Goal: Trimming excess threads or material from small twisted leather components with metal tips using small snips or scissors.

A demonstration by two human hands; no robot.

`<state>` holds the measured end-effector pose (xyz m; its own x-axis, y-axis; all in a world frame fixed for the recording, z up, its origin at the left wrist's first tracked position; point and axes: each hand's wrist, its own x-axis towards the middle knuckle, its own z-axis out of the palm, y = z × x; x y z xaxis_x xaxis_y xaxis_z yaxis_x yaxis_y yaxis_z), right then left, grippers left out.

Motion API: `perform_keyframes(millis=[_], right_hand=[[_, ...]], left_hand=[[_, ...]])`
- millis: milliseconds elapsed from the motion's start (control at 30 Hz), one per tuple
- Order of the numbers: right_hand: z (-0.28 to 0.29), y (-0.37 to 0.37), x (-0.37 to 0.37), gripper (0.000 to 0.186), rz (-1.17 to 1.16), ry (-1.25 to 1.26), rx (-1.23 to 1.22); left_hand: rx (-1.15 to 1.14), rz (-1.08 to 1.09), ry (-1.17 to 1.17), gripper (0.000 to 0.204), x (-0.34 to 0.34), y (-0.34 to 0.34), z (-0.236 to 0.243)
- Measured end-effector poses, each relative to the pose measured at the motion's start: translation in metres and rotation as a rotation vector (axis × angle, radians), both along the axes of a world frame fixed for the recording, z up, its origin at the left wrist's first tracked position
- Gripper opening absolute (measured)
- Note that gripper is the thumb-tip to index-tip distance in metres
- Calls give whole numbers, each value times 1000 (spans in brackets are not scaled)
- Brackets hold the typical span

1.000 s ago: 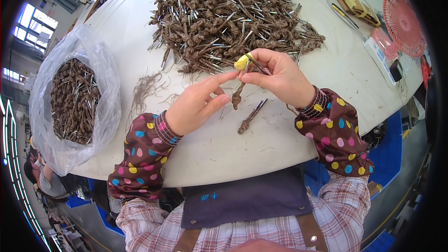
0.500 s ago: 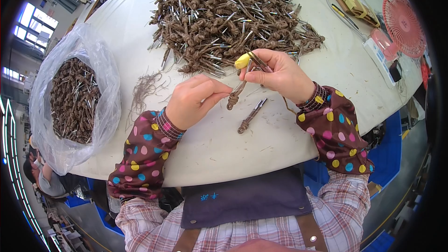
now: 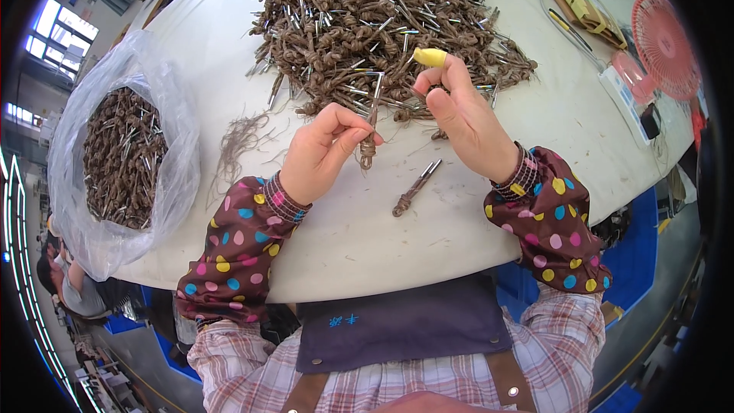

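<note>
My left hand pinches a knotted brown cord between thumb and forefinger. Its knot hangs below the fingertips, and its shiny metal tips point up toward the pile. To its right, my right hand is raised with thumb and forefinger spread; a yellow finger cover sits on the forefinger. The other fingers are curled and mostly hidden, with a thin dark thing beside them that I cannot make out. Below the hands, another knotted cord with metal tips lies on the pale table.
A large pile of knotted cords covers the far middle. At left stands a clear plastic bag filled with similar cords; loose brown threads lie beside it. A pink fan, a white power strip and a yellow-wrapped bundle are at right.
My hands have moved apart. The left has turned the cord more upright and shifted slightly up; the right has drawn back from it, lifting and stretching its covered forefinger.
</note>
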<state>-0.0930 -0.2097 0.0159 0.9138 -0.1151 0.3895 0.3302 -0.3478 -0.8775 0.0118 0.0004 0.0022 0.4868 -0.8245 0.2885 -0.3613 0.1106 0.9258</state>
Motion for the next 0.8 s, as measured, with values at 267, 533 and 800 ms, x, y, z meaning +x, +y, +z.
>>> perform_keyframes(millis=[267,533,800], right_hand=[[6,18,-8,24,58,93,-326],[0,21,-6,22,-13,-24,-456],[1,23,-9,21,-47,-124,-630]], left_hand=[[142,209,-354,5,-2,-1,9],[108,169,-443,5,-1,-2,4],[140,125,-464,3,-4,-2,4]])
